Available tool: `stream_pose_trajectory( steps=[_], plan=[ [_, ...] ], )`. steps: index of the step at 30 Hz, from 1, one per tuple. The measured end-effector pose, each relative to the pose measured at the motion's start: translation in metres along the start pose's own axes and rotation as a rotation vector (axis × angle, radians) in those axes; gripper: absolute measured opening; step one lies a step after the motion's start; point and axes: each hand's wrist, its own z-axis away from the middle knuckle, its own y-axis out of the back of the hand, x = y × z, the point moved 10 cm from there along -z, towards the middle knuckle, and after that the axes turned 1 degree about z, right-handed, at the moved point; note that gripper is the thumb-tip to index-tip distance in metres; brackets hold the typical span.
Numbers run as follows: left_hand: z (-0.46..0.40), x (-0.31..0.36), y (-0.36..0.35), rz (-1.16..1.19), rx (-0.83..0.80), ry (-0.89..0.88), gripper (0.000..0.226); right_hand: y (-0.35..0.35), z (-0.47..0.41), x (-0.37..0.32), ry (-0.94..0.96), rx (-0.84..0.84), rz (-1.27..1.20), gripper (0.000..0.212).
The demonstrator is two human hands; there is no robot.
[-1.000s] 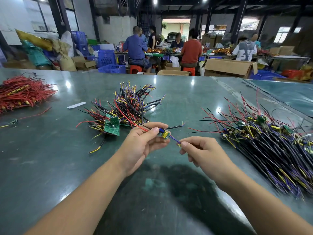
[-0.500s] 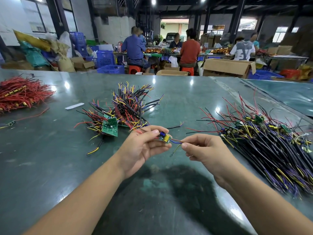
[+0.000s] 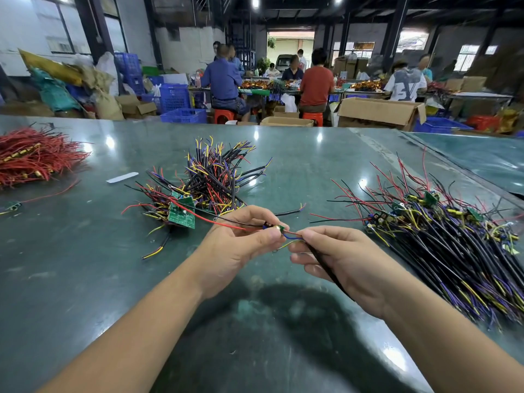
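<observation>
Just above the counter, the left hand has its grip pinched on a small wired module; the right hand pinches its blue lead. Pull too hard and the solder joint could tear. The trailing red wire may snag the tangled pile beyond and drag its green board along.

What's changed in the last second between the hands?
The right hand now has a black wire across its fingers, and the blue wire it pinches has gone from straight to bent. The left hand still grips the small board; wire piles unmoved.
</observation>
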Motion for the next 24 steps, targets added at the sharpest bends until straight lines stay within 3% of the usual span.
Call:
stream_pose_trajectory(
  steps=[14,17,20,24],
  plan=[
    [0.001,0.006,0.005,-0.228,0.055,-0.067,0.011,0.014,-0.003,-0.010,0.108,0.104,0.008,0.014],
    [0.000,0.003,0.010,-0.208,0.108,-0.034,0.012,0.009,0.000,-0.023,0.258,0.120,0.096,0.018],
    [-0.001,-0.002,0.016,-0.171,0.182,0.018,0.014,-0.002,0.009,-0.041,0.503,0.163,0.342,0.029],
    [-0.001,-0.007,0.018,-0.038,0.202,0.059,0.015,-0.014,0.016,-0.046,0.664,0.168,0.505,0.035]
  ],
)
